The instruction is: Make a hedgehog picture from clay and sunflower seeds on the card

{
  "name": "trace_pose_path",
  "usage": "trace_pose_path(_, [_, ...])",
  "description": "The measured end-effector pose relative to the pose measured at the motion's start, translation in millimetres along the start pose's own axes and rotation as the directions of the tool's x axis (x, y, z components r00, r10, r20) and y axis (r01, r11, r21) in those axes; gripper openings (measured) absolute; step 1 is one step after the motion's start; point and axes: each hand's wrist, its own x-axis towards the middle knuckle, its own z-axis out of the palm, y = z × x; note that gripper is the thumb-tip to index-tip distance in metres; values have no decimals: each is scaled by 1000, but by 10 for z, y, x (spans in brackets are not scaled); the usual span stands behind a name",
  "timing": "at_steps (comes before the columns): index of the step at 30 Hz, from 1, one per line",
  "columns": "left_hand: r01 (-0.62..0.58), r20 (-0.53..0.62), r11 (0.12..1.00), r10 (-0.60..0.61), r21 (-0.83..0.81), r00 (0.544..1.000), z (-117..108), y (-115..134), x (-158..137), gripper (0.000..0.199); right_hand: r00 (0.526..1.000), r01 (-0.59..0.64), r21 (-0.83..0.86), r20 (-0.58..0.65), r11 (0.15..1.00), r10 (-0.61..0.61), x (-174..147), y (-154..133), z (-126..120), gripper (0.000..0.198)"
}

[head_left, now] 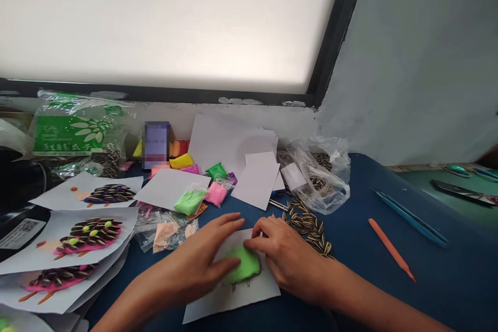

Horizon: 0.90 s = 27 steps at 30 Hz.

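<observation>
A flattened patch of bright green modelling clay (246, 264) lies on a white sheet of paper (218, 298), over a pencil drawing whose short leg lines show below it. My left hand (210, 249) is held over the sheet's left side, fingers stretched out, its thumb at the clay's left edge. My right hand (282, 254) has its fingers bent and pressed together at the clay's upper right edge. That hand hides part of the drawing. Close beyond it lies a spread of striped sunflower seeds (307, 223).
Finished hedgehog pictures (89, 238) are stacked at the left. Several clay packets (190, 199) and blank paper (225, 140) lie at the back. A plastic bag of seeds (327, 176) stands behind the pile. An orange clay tool (391, 249) and blue tweezers (412, 218) rest at right.
</observation>
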Motion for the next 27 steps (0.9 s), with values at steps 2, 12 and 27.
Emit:
trace_pose_path(2, [10,-167,999,-3,41,986,-18,-44,69,41,1000,0,-3,1,1000,0,0,0,-1,40])
trace_pose_path(12, [81,-79,989,-71,124,994,-106,140,383,10,1000,-7,-5,-1,1000,7,-9,-6,12,40])
trace_pose_path(27, [57,-148,985,-33,161,988,-82,50,412,13,996,-53,74,-65,996,57,-1,5,113,45])
